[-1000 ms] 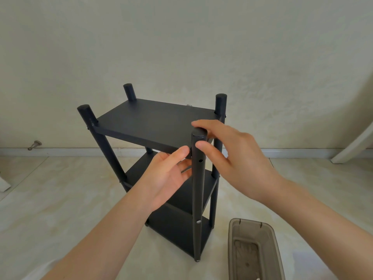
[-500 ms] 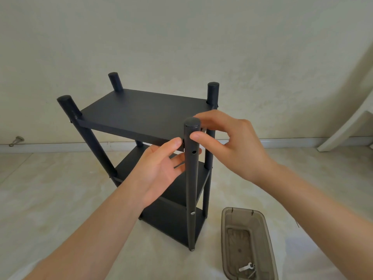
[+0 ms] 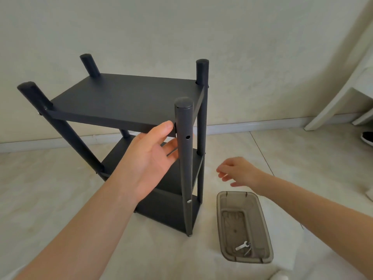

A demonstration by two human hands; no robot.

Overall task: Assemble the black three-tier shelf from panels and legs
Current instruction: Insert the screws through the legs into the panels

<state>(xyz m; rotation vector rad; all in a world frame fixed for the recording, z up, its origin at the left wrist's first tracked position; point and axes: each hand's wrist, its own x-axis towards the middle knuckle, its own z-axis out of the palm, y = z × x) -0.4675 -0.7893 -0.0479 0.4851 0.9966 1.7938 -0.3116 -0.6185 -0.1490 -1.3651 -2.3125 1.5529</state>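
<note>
The black shelf (image 3: 161,211) stands upright on the floor (image 3: 40,188). The left hand (image 3: 149,156) pinches its top panel (image 3: 125,98) beside the front leg (image 3: 184,168), whose screw hole (image 3: 188,137) is empty. The right hand (image 3: 238,172) — fingers loose, holding nothing — hovers nearer the tray (image 3: 232,194); its wrench (image 3: 241,247) lies at the near end.

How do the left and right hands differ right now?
The left hand grips the top panel by the front leg; the right hand holds nothing. The left is raised at the top tier; the right hangs lower, near the brown tray. Both are bare.
</note>
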